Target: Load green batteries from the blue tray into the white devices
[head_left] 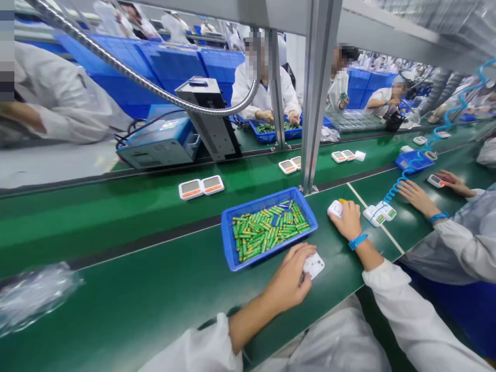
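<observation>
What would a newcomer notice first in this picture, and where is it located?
Probably the blue tray on the green bench, full of small green battery-like cylinders. Next come the hands: the left hand on a white unit in front of the tray, the right hand, with a blue wristband, on another white unit right of it. A coiled blue hose hangs at upper right.

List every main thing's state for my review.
Left hand, closed on the nearer white unit
Right hand, closed on the farther white unit
Blue tray, upright, holding jumbled green batteries
Blue right-wrist strap, worn
Paired units right of right hand, side by side, green showing
Leftmost conveyor pair, face up, power unclear
Clear plastic bag, crumpled, contents unclear
</observation>
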Demonstrator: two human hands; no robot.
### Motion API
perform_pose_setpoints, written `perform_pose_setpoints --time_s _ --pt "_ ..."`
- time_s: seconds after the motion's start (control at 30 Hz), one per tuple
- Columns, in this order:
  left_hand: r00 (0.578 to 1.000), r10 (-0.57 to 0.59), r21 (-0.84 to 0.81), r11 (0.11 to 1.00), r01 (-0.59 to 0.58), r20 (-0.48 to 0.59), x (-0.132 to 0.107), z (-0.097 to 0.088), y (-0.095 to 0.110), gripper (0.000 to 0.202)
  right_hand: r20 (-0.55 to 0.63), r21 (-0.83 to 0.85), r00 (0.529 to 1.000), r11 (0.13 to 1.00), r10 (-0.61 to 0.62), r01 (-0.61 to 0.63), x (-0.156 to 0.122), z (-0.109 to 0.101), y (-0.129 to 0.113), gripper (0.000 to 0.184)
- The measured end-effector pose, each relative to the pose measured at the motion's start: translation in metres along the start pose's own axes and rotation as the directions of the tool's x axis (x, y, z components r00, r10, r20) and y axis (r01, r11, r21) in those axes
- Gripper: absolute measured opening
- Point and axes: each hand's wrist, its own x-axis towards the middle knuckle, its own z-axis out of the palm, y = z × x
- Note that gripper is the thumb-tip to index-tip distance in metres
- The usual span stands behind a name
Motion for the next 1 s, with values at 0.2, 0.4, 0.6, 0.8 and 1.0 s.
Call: perform_pose_setpoints --time_s 0.2,0.4,0.6,0.8,1.0 --pt "1.000 0.031 0.070 0.997 -0.031 0.000 -0.001 0.001 -0.003 0.068 0.029 0.152 1.000 0.988 0.008 -0.012 -0.091 -0.028 -0.044 0.067" --pt "0.996 0.049 0.187 0.980 -0.063 0.078 -0.001 0.002 -0.007 0.075 0.135 0.338 0.986 0.940 -0.099 0.048 -0.124 -0.043 -0.071 0.043" --pt "0.989 0.036 0.341 0.936 -0.084 0.144 -0.010 0.000 -0.009 0.069 0.022 0.332 0.997 0.941 -0.075 0.063 -0.031 -0.023 -0.049 0.046" --pt "0.985 0.071 0.405 0.905 -0.130 0.158 -0.028 -0.019 -0.008 0.079 -0.213 0.166 0.967 0.980 0.140 -0.106 0.116 -0.007 -0.008 0.065" --pt "0.980 0.104 0.450 0.877 -0.170 0.168 -0.041 -0.021 -0.033 0.074 -0.208 0.055 0.956 0.978 0.208 -0.201 0.201 0.010 0.060 0.067"
